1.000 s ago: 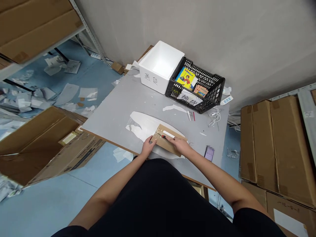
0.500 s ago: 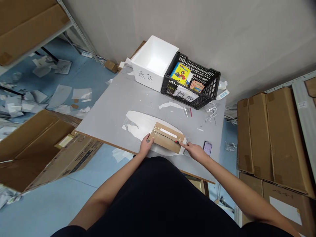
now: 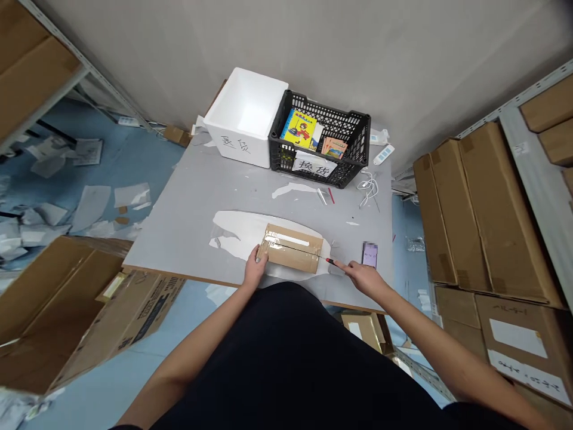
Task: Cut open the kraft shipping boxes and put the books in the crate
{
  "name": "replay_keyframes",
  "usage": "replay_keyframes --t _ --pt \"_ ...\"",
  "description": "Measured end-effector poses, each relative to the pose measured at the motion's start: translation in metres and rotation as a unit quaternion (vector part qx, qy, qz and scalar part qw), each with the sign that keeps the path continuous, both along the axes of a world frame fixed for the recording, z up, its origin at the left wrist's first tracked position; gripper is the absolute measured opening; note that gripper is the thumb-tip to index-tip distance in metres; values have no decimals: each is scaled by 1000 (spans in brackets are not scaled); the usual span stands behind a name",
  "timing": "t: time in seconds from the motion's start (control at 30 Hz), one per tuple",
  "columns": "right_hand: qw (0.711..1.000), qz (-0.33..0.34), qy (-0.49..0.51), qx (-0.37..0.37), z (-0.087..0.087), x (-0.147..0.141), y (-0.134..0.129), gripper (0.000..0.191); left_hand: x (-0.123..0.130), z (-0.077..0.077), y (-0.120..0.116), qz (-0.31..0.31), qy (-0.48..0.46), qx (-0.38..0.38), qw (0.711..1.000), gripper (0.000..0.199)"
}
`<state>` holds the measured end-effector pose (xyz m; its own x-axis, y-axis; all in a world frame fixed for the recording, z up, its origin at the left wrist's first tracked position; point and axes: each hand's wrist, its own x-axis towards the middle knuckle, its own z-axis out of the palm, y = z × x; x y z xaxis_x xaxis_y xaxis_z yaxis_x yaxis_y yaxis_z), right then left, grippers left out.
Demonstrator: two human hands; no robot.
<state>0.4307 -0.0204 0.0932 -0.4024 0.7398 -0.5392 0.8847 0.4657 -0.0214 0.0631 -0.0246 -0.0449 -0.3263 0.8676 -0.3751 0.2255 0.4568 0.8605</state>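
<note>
A small taped cardboard box (image 3: 293,258) lies on a worn white patch near the table's front edge, a dark lengthwise line running across its top. My left hand (image 3: 255,269) grips its left end, thumb on top and the other fingers partly hidden. In my right hand (image 3: 362,278) is a slim red-and-black utility knife (image 3: 330,261), index finger stretched along it. The knife's tip is at the box's right end, where the dark line ends; I cannot tell if it touches the cardboard.
A phone (image 3: 369,255) lies just beyond my right hand. Behind stand a white foam box (image 3: 244,148) and a black crate (image 3: 353,164) holding books. A white cable (image 3: 367,188) lies at the right. An open carton (image 3: 134,304) stands on the floor left of the grey table (image 3: 179,221).
The knife has moved right along the dark line to the box's right end, together with my right hand. My left hand still holds the left end. The camera view has shifted.
</note>
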Motion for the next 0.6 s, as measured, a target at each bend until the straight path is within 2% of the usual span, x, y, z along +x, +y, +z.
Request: replay_keyframes --t 0.17,0.23,0.27,0.33,0.43,0.5,0.6 --pt "995 -90 36 7 -12 22 -29 57 -6 7 1 -34 24 -27 999 66" --pt "981 -167 99 3 -23 29 -40 55 -10 10 2 -65 56 -5 996 70" --pt "964 -221 150 -4 -30 30 -45 55 -12 13 4 -89 85 19 992 72" --pt "898 -346 270 -33 -45 25 -51 55 -15 22 10 -164 152 83 971 77" --pt "762 -490 416 -81 -68 4 -54 62 -11 41 26 -334 212 157 905 79" --pt "689 -533 481 -95 -81 -13 -53 68 -4 53 39 -440 217 165 856 79" --pt "617 -563 540 -107 -94 -35 -52 72 8 61 57 -532 226 154 802 82"
